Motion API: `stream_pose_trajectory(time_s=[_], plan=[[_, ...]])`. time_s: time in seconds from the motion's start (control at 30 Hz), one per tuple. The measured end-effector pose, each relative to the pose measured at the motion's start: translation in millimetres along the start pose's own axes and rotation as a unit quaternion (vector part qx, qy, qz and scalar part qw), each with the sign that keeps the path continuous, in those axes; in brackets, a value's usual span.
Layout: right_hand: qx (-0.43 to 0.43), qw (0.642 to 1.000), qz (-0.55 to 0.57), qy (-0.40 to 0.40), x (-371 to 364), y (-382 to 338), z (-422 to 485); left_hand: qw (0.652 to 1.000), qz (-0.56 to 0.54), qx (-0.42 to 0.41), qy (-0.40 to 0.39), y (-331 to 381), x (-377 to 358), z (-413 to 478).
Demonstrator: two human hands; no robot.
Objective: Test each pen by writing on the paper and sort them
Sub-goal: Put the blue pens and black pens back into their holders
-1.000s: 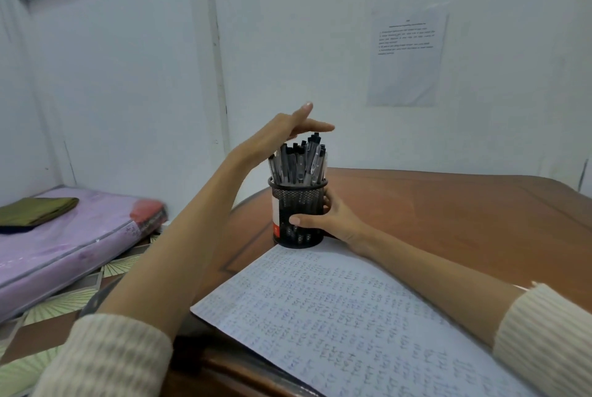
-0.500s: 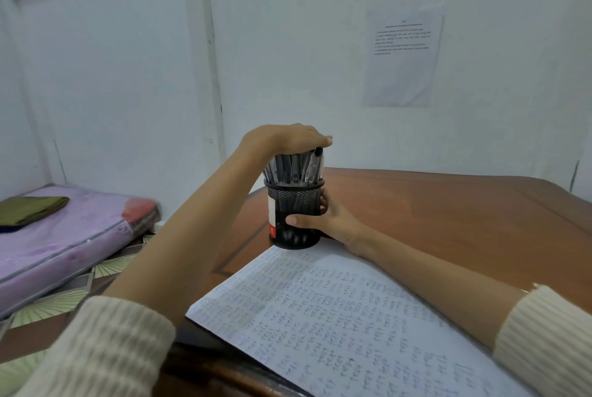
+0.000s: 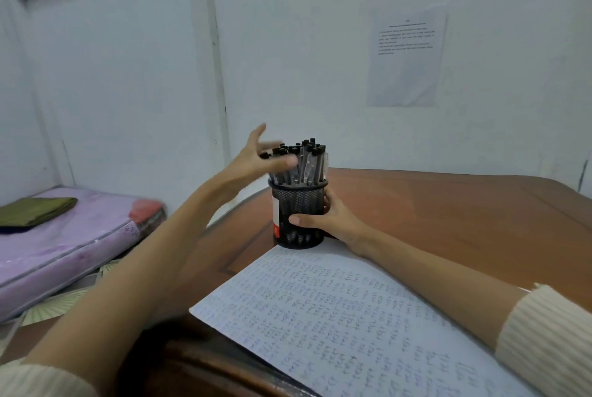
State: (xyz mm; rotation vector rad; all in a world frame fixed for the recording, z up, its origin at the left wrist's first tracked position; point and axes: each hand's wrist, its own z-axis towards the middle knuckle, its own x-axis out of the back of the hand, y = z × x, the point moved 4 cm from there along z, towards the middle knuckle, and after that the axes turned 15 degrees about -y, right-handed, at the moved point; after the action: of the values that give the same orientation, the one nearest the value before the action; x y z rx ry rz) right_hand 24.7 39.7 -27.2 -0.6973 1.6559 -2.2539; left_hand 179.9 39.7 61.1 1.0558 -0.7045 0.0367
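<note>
Right hand (image 3: 334, 220) grips pen cup (image 3: 296, 202); left hand (image 3: 253, 161) spread, blurred, seemingly touching pens (image 3: 309, 162)

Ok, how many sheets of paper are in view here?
2. One handwritten sheet lies on the table, at the pen holder's near side; one printed sheet hangs on the wall behind. Others may be hidden underneath.

Left hand (image 3: 253, 162) held up with fingers spread wide and blurred, forearm bare. Lower and to its right, the right hand (image 3: 333, 220) curls thumb and fingers round a pen holder (image 3: 296, 204).
</note>
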Motion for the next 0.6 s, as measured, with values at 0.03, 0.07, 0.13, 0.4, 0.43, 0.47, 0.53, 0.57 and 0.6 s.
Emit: stream_pose_trajectory(time_s=[0.03, 0.07, 0.13, 0.4, 0.43, 0.47, 0.53, 0.57, 0.6], plan=[[0.005, 1.0, -0.01, -0.006, -1.5, -1.3, 0.4, 1.0, -0.008, 0.001, -0.029, -8.8, -9.8, -1.5], [0.014, 0.999, -0.025, -0.017, -3.4, -2.9, 0.6, 0.999, -0.009, -0.023, -0.042, -13.5, -18.5, -0.5], [0.029, 0.997, -0.054, -0.037, -7.1, -6.4, 0.3, 0.996, 0.009, -0.075, -0.045, -17.3, -28.4, 6.3], [0.034, 0.996, -0.074, -0.019, -3.6, -6.0, -0.1, 0.995, -0.024, -0.04, -0.091, -18.6, -13.7, 26.4], [0.031, 0.997, -0.075, -0.017, -4.1, -6.4, -0.2, 0.995, -0.027, -0.031, -0.095, -19.2, -13.9, 27.9], [0.027, 0.997, -0.073, -0.015, -3.6, -4.5, 0.8, 0.994, -0.034, -0.031, -0.096, -18.7, -15.1, 28.1], [0.023, 0.997, -0.066, -0.012, -2.1, -1.9, 1.7, 0.994, -0.059, -0.056, -0.077, -19.3, -16.0, 28.8], [0.022, 0.998, -0.059, -0.012, -1.4, -1.5, 1.5, 0.992, -0.075, -0.073, -0.064, -19.2, -17.2, 28.5], [0.02, 0.998, -0.05, -0.015, 0.0, -1.1, 1.6, 0.991, -0.092, -0.087, -0.05, -18.8, -17.6, 28.4]])
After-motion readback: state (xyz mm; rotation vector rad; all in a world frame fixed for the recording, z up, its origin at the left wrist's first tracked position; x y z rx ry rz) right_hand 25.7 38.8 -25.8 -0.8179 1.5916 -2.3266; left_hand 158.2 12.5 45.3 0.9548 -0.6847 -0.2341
